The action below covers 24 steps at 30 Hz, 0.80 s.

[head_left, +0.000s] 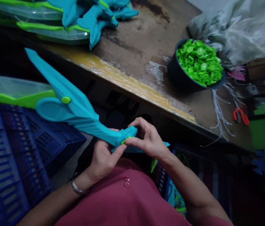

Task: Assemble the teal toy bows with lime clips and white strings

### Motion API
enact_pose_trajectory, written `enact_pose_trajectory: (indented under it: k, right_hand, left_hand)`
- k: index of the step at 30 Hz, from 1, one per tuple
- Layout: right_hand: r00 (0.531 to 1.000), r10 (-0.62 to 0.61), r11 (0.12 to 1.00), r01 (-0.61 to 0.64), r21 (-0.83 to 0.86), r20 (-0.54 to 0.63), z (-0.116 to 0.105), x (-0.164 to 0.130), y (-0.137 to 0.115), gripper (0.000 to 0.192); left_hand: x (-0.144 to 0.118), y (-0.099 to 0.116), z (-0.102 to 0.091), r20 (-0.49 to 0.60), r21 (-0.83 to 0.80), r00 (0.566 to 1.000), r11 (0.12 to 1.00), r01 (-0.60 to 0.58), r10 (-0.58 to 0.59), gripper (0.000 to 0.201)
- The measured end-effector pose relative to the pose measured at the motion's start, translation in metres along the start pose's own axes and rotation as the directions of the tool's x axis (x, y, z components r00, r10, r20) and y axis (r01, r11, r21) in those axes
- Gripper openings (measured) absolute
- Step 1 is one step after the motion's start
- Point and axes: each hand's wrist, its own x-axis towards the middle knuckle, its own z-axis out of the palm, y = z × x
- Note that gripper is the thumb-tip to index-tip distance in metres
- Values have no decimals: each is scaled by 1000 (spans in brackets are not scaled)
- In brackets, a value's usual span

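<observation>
— What sits left of the worn brown wooden table [132, 47]?

— A blue slatted plastic crate [10, 157]. Right of it, below the table edge, the left hand [104, 157] grips the turquoise plastic toy sword [76, 110].

— And the right hand [146, 138]?

— Pinching a small green plastic piece [126, 140] against the hilt. On the table stands a dark bowl of green pieces [197, 62].

Bare table [132, 47] mid-frame, open passage. Bowl of green pieces [199, 64] blocks upper right; blue crates [12, 157] crowd lower left; toy pile [80, 15] fills upper left.
</observation>
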Motion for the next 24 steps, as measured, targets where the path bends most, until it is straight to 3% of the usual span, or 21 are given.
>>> enact_pose_trajectory:
  k: [5,8,9,11,13,14,15,17,18,19,20,22,24]
  right_hand:
    - [998,-28,998,25,-51,-58,2,-2,3,45]
    - [973,-176,959,135,-250,-150,-2,-1,2,42]
    - [965,-237,926,189,-326,-114,-6,-2,-2,42]
    - [949,-300,853,314,-417,100,-19,-3,-13,47]
    - [898,-276,827,403,-392,342,-42,0,-28,46]
    - [885,-262,829,411,-380,385,-58,6,-35,39]
    - [899,-258,826,395,-402,354,-77,14,-41,30]
    - [960,-271,772,261,-579,72,-121,38,-50,18]
    - [945,-297,711,127,-691,-133,-144,53,-52,16]
    - [899,-310,631,-49,-774,-309,-167,69,-53,16]
    - [858,-322,593,-147,-792,-400,-190,85,-53,19]
    - [812,-328,543,-255,-800,-482,-227,117,-49,21]
    - [806,-306,512,-309,-801,-507,-252,143,-42,16]
  left_hand:
    - [12,4,-2,70,28,995,997,69,-70,28]
    - [27,-5,-6,166,-33,968,980,196,-188,41]
    - [30,-10,-8,192,-60,954,968,245,-230,47]
    - [34,-20,-11,213,-150,924,924,351,-316,57]
    - [34,-29,-11,221,-296,896,849,438,-385,56]
    - [34,-32,-10,222,-376,888,804,460,-404,51]
    - [34,-34,-8,225,-446,884,764,467,-409,46]
    - [35,-34,-5,218,-520,884,717,465,-414,45]
    - [35,-33,-5,204,-524,880,711,469,-430,46]
    - [36,-32,-6,188,-514,869,709,483,-457,44]
    - [37,-30,-7,173,-499,853,703,507,-493,40]
    - [39,-28,-12,151,-487,811,671,559,-566,40]
    - [43,-27,-16,126,-514,778,630,582,-615,50]
